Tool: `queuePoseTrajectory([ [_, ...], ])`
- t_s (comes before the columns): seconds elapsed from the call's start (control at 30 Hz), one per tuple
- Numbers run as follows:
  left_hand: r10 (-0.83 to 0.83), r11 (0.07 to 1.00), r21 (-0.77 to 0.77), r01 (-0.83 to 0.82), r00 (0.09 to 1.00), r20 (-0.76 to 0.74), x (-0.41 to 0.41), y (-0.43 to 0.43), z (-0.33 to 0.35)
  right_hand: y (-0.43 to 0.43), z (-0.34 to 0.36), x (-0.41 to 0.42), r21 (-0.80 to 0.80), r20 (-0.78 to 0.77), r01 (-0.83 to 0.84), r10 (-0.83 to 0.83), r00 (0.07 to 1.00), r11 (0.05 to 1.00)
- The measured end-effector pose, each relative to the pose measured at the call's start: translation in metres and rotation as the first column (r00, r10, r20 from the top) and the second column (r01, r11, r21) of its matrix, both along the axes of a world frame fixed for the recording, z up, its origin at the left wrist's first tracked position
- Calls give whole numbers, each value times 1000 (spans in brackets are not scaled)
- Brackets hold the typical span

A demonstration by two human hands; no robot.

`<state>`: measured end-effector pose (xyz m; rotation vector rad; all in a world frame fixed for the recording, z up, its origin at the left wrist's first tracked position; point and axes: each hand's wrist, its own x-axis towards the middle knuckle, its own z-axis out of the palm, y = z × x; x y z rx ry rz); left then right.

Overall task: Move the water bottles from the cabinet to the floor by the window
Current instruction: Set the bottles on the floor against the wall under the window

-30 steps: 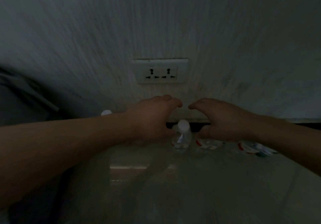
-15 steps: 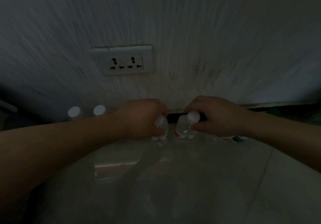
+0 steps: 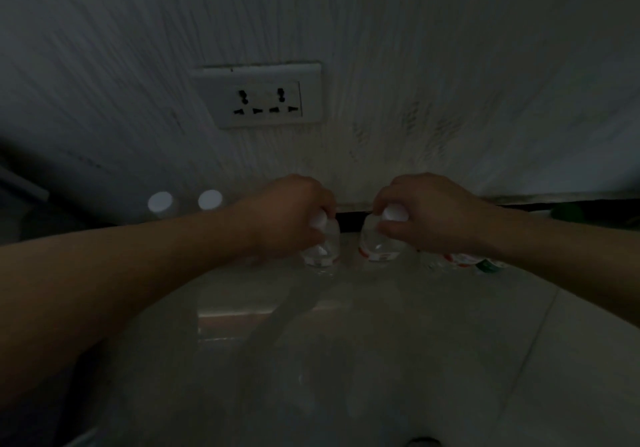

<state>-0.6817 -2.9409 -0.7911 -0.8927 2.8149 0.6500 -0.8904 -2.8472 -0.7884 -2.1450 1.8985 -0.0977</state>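
- Down at the foot of the wall, below a double socket: looks like the set-down stage of one trip.
- Gripping with left hand the neck of left bottle, fingers wrapped just under its white cap; not released.
- Gripping with right hand the top of right bottle, thumb and fingers pinched round the cap; not released either.
- Both held bottles upright, near each other but apart, bases seemingly on the glossy floor; contact too dim to confirm.
- Probably delivered already: two white caps of standing bottles off to the left near the wall, bodies lost in the dark.
- Also down: labelled bottles with red and green print, just beyond the right forearm; standing or lying, and how many, impossible to tell.
- No window and no cabinet in view, so no way to confirm the spot or count what remains in the cabinet.
- Judged progress: well under way, several on the floor counting the held pair.
- Left to do, as a guess: let go of both, then return for whatever remains.
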Motion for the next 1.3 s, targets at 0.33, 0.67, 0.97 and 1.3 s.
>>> queuePoseTrajectory([
  [0.33, -79, 996, -34, 78, 996, -44, 22, -12, 10, -13, 2, 13, -17, 27, -63, 64, 998, 998],
  [0.67, -131, 991, 25, 131, 991, 3, 43, -12, 16, -26, 3, 36, 32, 37, -135, 134, 990, 990],
  [0.97, -122, 991, 62, 120, 992, 27, 52, -11, 3, -31, -1, 42, 1, 51, -153, 153, 987, 988],
  [1.3, -27, 996, -85, 25, 999, -23, 49, -9, -8, -33, -8, 40, -41, 45, -101, 103, 994, 994],
])
